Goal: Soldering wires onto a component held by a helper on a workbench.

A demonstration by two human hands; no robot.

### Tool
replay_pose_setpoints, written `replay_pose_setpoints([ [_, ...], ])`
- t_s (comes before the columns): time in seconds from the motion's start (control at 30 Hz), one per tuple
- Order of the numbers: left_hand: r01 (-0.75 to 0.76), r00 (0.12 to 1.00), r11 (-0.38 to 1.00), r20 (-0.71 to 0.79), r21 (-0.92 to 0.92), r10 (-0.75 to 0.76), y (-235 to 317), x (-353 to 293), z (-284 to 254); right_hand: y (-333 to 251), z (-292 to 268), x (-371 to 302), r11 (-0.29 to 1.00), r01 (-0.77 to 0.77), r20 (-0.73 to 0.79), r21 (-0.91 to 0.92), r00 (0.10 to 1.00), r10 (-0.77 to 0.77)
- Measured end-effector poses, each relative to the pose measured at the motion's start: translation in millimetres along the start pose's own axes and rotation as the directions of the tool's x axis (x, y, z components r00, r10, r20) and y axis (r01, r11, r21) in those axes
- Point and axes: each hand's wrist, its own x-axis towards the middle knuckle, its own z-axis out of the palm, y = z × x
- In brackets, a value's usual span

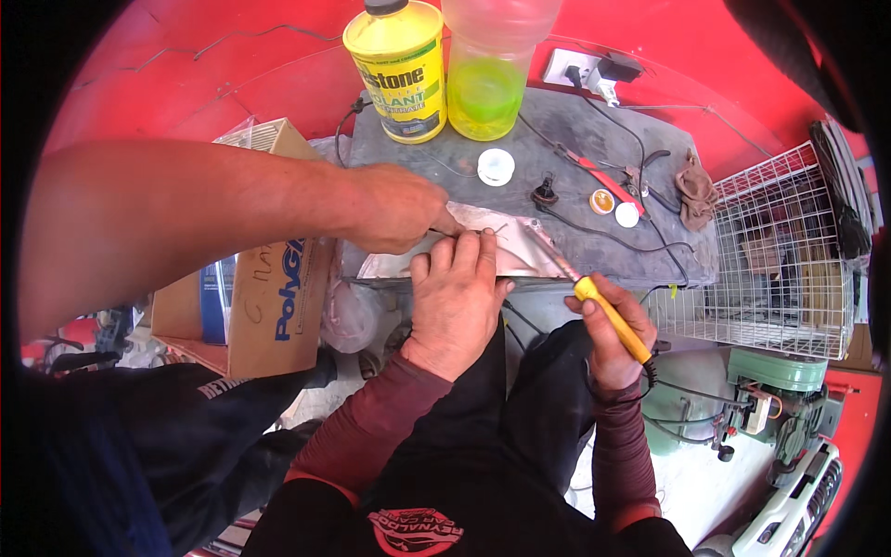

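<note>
My right hand (616,339) is closed around the yellow handle of a soldering iron (608,314). The iron's metal shaft slants up and left, over a thin whitish sheet (534,249) on the table's near edge. My left hand (457,302) lies on this sheet with its fingers bent and close together. Beside those fingertips a thin dark wire (498,228) shows; whether they pinch it is hidden. Another person's hand (399,206) reaches in from the left, its index finger pointing down at the sheet near my fingertips.
On the grey table (422,172) stand a yellow coolant jug (397,79), a bottle of green liquid (484,93), a white solder spool (496,167), a small amber-filled tin (602,201) and pliers (661,195). A cardboard box (278,320) is left, a wire basket (766,251) right.
</note>
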Motion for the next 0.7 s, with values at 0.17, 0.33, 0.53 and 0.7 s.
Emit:
replay_pose_setpoints([
  [0.17,-0.015,1.0,1.0,-0.025,-0.019,0.014,-2.5,-0.5,1.2,-5.0,-5.3,-12.7,0.994,0.05,-0.008,-0.095,0.999,-0.051],
  [0.33,-0.022,1.0,0.999,-0.015,-0.046,0.021,-3.7,0.5,0.5,-9.4,-1.1,-18.3,0.999,0.035,-0.031,0.006,0.999,-0.034],
  [0.53,-0.037,0.999,0.999,-0.025,-0.037,0.036,-2.1,-0.3,0.4,-13.0,-15.2,-0.2,0.995,-0.01,-0.01,-0.099,1.0,0.009],
  [0.7,-0.049,0.998,0.998,-0.038,-0.034,0.048,-2.6,-1.4,1.0,-21.5,-42.2,5.5,0.982,0.118,-0.254,-0.147,0.955,-0.153],
])
